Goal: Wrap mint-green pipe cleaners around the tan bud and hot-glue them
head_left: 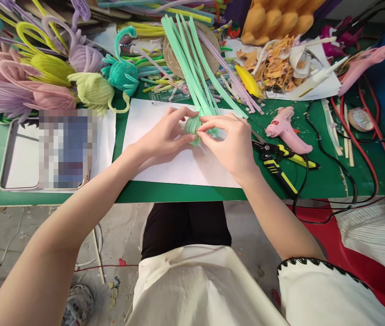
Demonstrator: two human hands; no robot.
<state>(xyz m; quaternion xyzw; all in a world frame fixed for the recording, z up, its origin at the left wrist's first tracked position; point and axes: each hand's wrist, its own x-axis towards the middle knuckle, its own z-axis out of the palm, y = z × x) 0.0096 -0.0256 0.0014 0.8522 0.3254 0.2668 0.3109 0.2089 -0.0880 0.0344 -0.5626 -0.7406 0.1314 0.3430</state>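
My left hand (165, 133) and my right hand (228, 142) meet over a white sheet of paper (165, 167) on the green table. Both pinch a small mint-green ball of wound pipe cleaner (192, 128) between thumb and fingers. Its long loose ends (187, 59) fan up and away from the hands toward the back of the table. The ball's right side is hidden behind my right fingers.
A pink glue gun (286, 131) and yellow-handled pliers (281, 165) lie right of my hands, with black and red cables. Finished pipe-cleaner swans (92, 88) crowd the back left. A tablet (63, 149) lies left. Paper scraps (281, 63) sit at the back right.
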